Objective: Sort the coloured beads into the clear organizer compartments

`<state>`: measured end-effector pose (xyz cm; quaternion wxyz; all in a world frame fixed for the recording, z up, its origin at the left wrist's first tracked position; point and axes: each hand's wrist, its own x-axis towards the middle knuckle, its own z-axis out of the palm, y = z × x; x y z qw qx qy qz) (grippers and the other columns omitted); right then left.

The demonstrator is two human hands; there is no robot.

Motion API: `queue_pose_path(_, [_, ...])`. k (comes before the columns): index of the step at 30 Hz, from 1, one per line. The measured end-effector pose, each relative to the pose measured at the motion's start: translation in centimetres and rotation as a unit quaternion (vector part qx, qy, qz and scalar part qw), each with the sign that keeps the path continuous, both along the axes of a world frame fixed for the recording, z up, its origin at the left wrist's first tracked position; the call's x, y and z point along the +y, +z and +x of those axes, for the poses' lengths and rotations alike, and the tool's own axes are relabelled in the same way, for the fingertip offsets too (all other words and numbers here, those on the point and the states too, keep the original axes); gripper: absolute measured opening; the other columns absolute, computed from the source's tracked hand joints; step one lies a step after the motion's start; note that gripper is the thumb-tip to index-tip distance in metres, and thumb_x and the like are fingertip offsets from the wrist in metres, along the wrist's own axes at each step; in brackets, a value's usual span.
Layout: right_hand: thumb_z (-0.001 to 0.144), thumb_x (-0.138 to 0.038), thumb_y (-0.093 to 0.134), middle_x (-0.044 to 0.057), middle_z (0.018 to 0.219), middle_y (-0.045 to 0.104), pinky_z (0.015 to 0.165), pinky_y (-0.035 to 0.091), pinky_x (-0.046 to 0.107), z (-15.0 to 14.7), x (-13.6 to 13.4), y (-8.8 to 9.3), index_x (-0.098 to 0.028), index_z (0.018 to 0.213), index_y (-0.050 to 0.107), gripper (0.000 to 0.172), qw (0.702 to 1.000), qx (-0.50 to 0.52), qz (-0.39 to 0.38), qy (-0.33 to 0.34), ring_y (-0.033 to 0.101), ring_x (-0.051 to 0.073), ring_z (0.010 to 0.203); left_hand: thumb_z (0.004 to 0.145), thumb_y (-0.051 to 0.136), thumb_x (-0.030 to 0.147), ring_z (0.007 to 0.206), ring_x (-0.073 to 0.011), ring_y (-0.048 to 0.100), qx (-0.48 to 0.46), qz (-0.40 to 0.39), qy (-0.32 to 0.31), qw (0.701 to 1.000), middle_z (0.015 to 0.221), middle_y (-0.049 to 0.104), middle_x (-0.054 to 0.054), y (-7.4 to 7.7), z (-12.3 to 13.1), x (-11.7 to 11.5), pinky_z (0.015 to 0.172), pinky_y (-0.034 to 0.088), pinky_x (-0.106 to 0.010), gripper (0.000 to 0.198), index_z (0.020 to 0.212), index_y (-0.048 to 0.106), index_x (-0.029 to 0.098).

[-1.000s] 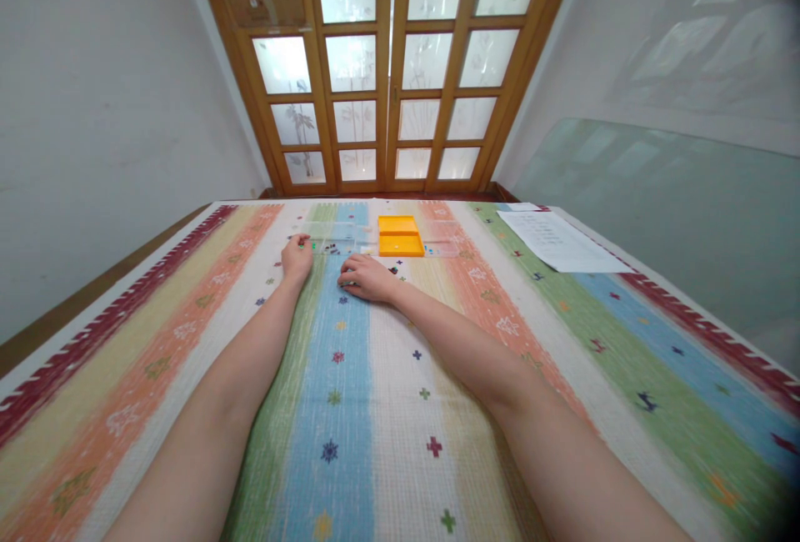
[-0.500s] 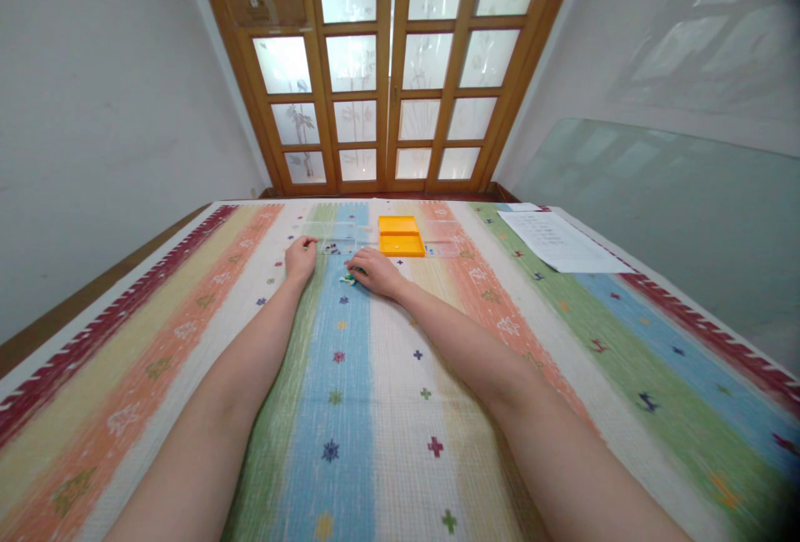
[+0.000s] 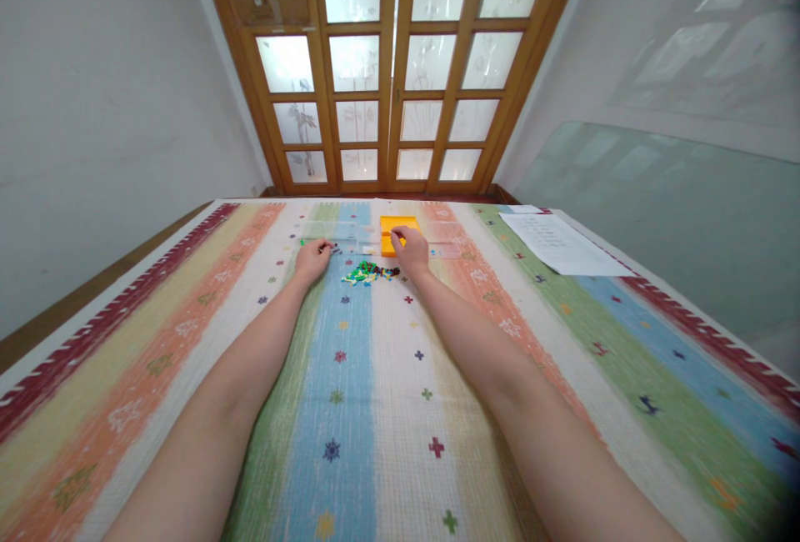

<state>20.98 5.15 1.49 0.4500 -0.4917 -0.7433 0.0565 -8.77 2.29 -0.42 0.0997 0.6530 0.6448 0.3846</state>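
Observation:
A small heap of tiny coloured pieces (image 3: 366, 273), green, white, blue, yellow and dark, lies on the tablecloth between my hands. My left hand (image 3: 312, 261) is closed in a pinch beside a clear compartment tray (image 3: 350, 233) that has dark bits in it. What its fingertips hold, if anything, is too small to name. Over the front of an open yellow box (image 3: 398, 223) is my right hand (image 3: 412, 250). Its thumb and fingers are closed together, and anything between them cannot be made out.
Another clear tray (image 3: 447, 235) with a few blue bits stands right of the yellow box. Printed sheets (image 3: 556, 243) lie at the table's far right. A striped cloth (image 3: 341, 442) covers the table, with glazed wooden doors (image 3: 387, 92) behind it.
My right hand has moved right and up from the heap to the yellow box, uncovering the coloured pieces. My left hand has shifted slightly right along the clear tray.

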Motion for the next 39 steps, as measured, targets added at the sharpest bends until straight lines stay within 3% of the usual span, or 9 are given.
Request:
queue_pose_path(10, [0.100,-0.025,0.051,0.010,0.107,0.075,0.094,0.045,0.038,0.6,1.0,-1.0,-0.019,0.106,0.074,0.024,1.000,-0.024,-0.005,-0.012,0.064,0.026,0.101,0.092,0.053,0.025,0.089,-0.0249,0.069,0.054,-0.003,-0.056,0.997,0.094,0.079,-0.006,0.7,1.1,-0.8,0.086,0.052,-0.035,0.030,0.104,0.080,0.021])
queue_pose_path(16, [0.097,-0.022,0.057,0.009,0.112,0.075,0.098,0.046,0.039,0.5,1.3,-1.7,-0.020,0.115,0.075,0.025,0.997,-0.061,-0.029,-0.039,0.063,0.027,0.107,0.092,0.053,0.027,0.089,-0.0238,0.068,0.094,0.006,-0.087,0.992,0.093,0.078,-0.005,0.9,2.1,-1.0,0.085,0.050,-0.033,0.030,0.104,0.080,0.023])
queue_pose_path(27, [0.099,-0.022,0.057,0.010,0.110,0.074,0.098,0.044,0.039,-0.2,0.4,-1.0,-0.019,0.106,0.077,0.021,0.995,-0.093,-0.030,-0.009,0.062,0.027,0.107,0.087,0.054,0.028,0.086,-0.0199,0.069,0.047,-0.046,-0.200,0.978,0.092,0.079,-0.001,1.0,2.3,-1.4,0.083,0.051,-0.029,0.026,0.092,0.079,0.024])
queue_pose_path(31, [0.100,-0.023,0.056,0.010,0.107,0.074,0.093,0.042,0.038,-0.7,-0.3,-0.6,-0.020,0.105,0.076,0.021,0.993,-0.114,-0.024,0.020,0.061,0.027,0.103,0.088,0.055,0.027,0.085,-0.0200,0.069,0.051,-0.045,-0.200,0.977,0.092,0.079,-0.001,1.1,2.5,-1.5,0.083,0.051,-0.030,0.025,0.092,0.079,0.024])
queue_pose_path(34, [0.101,-0.024,0.058,0.010,0.103,0.074,0.091,0.040,0.038,-1.4,-1.2,-0.4,-0.020,0.104,0.076,0.019,0.989,-0.137,0.004,0.051,0.060,0.027,0.101,0.089,0.055,0.027,0.083,-0.0209,0.067,0.059,-0.011,-0.149,0.987,0.090,0.078,-0.003,1.2,2.4,-1.4,0.080,0.050,-0.031,0.026,0.096,0.080,0.023])
queue_pose_path(39, [0.101,-0.025,0.061,0.009,0.099,0.072,0.089,0.038,0.036,-3.4,-3.2,0.0,-0.021,0.105,0.076,0.015,0.957,-0.199,0.058,0.203,0.059,0.025,0.099,0.093,0.053,0.028,0.075,-0.0203,0.064,0.026,0.050,-0.039,0.998,0.085,0.076,-0.005,1.1,1.6,-1.0,0.072,0.046,-0.031,0.029,0.102,0.079,0.019])
